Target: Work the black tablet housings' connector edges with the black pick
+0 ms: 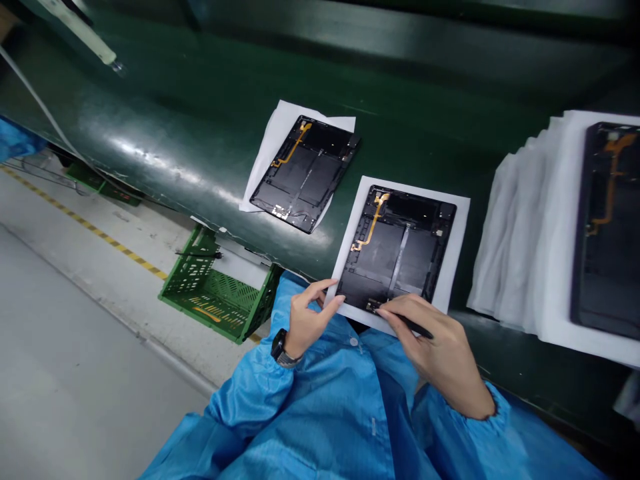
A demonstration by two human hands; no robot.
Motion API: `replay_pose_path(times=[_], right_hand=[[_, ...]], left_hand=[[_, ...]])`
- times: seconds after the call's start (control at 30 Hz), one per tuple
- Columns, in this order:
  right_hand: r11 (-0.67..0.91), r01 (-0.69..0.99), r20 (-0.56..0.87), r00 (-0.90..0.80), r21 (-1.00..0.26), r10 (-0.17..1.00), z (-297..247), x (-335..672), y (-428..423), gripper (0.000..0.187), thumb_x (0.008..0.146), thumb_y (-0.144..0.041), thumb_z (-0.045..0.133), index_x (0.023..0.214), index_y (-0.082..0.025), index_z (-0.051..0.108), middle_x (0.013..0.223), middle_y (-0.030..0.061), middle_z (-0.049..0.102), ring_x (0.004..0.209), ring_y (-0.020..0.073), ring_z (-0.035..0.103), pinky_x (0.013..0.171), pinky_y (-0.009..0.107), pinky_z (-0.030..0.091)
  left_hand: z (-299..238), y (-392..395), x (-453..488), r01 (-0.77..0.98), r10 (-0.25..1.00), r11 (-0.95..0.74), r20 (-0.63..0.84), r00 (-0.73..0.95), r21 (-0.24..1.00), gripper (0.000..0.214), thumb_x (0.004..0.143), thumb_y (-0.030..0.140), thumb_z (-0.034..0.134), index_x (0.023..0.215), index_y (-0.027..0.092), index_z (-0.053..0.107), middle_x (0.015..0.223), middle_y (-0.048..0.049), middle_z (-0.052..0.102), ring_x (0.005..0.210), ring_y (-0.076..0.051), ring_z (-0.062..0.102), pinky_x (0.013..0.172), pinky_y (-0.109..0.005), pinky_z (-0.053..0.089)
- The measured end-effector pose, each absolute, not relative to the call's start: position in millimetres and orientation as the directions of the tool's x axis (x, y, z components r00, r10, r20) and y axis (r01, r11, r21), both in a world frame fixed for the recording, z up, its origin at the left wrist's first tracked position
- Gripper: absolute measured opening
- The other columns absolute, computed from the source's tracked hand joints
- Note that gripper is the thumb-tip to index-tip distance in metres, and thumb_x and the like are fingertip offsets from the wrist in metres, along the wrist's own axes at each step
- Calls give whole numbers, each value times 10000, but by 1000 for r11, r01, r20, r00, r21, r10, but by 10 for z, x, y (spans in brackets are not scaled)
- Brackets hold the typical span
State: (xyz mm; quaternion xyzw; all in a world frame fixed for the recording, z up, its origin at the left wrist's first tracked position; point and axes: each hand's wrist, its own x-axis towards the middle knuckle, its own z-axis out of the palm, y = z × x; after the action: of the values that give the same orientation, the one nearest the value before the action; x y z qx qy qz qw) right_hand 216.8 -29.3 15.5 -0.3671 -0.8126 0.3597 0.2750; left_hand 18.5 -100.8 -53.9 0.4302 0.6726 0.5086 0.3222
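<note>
In front of me lies an opened tablet, its dark inside facing up, with an orange flex cable on the left and a pale strip down the middle. Under it is a white sheet. My left hand grips the near left corner of the tablet and sheet between thumb and fingers. A slim black pen-like tool is pinched in my right hand. Those fingertips are at the tablet's near edge, beside a small circuit board. The tool's working tip is hidden by my fingers.
A second opened tablet lies farther back on white sheets. At right stands a stack of white sheets with another tablet on top. Below the green table's edge is a green crate. A pale-handled tool hangs at upper left.
</note>
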Motion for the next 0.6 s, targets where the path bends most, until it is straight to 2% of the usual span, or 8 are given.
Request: replay_pose_path(times=[0.17, 0.3, 0.43, 0.6], right_hand=[[563, 377, 146, -723, -736, 676, 228, 2171, -246, 168, 992, -116, 558, 1001, -232, 679, 893, 53, 724, 855, 206, 661, 732, 329, 549], [602, 347, 158, -762, -719, 628, 248, 2176, -200, 205, 988, -86, 540, 1027, -233, 678, 925, 57, 727, 884, 207, 664, 743, 325, 557], [533, 320, 194, -688, -783, 699, 184, 2238, -150, 179, 953, -69, 615, 1011, -227, 675, 895, 47, 727, 871, 199, 674, 773, 324, 568], [426, 362, 162, -573, -829, 803, 142, 2302, -187, 145, 928, -89, 673, 952, -228, 706, 902, 43, 739, 887, 205, 692, 799, 339, 577]], left_hand=[[-548, -1012, 179, 266, 911, 104, 16, -412, 958, 309, 872, 359, 759, 1119, 175, 766, 632, 43, 619, 545, -76, 528, 586, -183, 472], [-559, -1020, 183, 269, 909, 108, 15, -416, 957, 298, 872, 356, 761, 1111, 177, 770, 629, 45, 610, 540, -74, 509, 580, -183, 461], [-566, -1027, 188, 266, 907, 110, 14, -422, 958, 292, 868, 351, 764, 1107, 182, 771, 650, 40, 625, 554, -76, 512, 589, -183, 465], [-569, -1027, 182, 272, 908, 104, 20, -419, 957, 297, 865, 346, 768, 1111, 180, 770, 635, 45, 610, 554, -76, 521, 581, -182, 458]])
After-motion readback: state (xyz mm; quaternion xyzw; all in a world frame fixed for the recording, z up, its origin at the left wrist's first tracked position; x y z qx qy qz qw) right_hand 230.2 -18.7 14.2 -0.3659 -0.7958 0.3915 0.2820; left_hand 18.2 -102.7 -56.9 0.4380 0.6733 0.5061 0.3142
